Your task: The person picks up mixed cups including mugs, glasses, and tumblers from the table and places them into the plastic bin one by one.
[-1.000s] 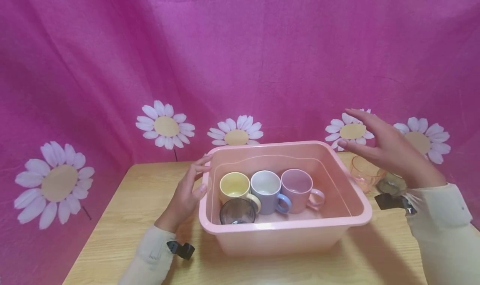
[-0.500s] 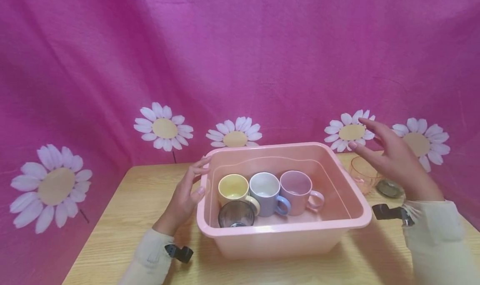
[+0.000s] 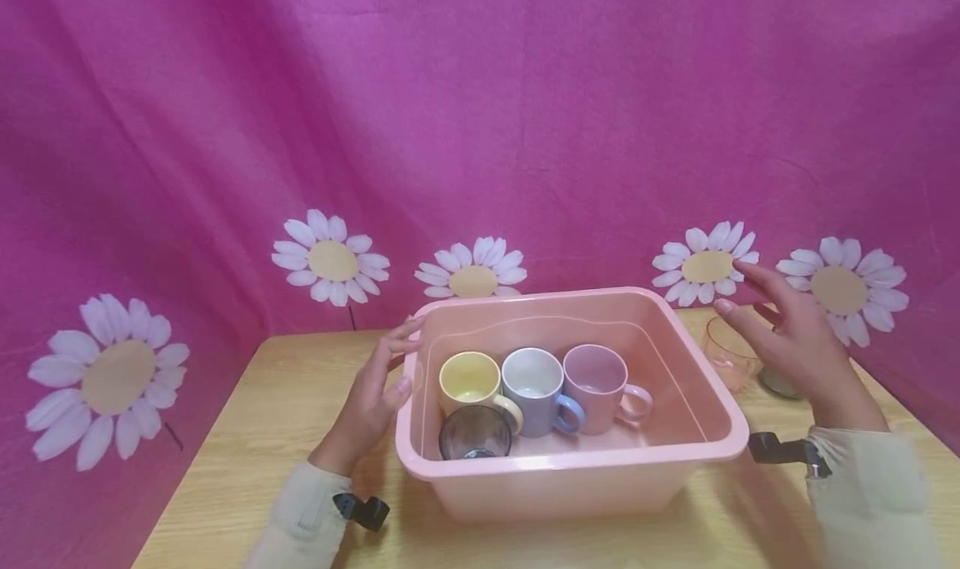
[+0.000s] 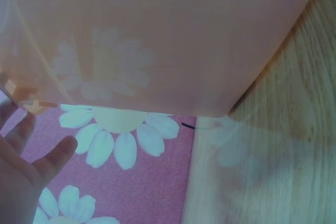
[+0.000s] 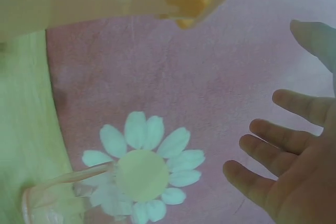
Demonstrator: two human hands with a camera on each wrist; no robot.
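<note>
A pink plastic tub stands on the table in the head view. Inside it a yellow mug, a white-lined blue-grey mug and a pink mug stand in a row. In front of the yellow one is a dark see-through glass cup. My left hand rests its fairly straight fingertips on the tub's left rim, thumb apart from the other fingers. Held in the air right of the tub, my right hand has its fingers spread and holds nothing, as the right wrist view shows.
An orange-tinted clear glass stands on the table right of the tub. Beside it a dark glass piece is partly hidden behind my right hand. A magenta cloth with daisies hangs behind the wooden table.
My right hand has lowered and shifted slightly right, now covering more of the dark glass piece. The left hand stays at the tub's rim, and the mugs stay in place.
</note>
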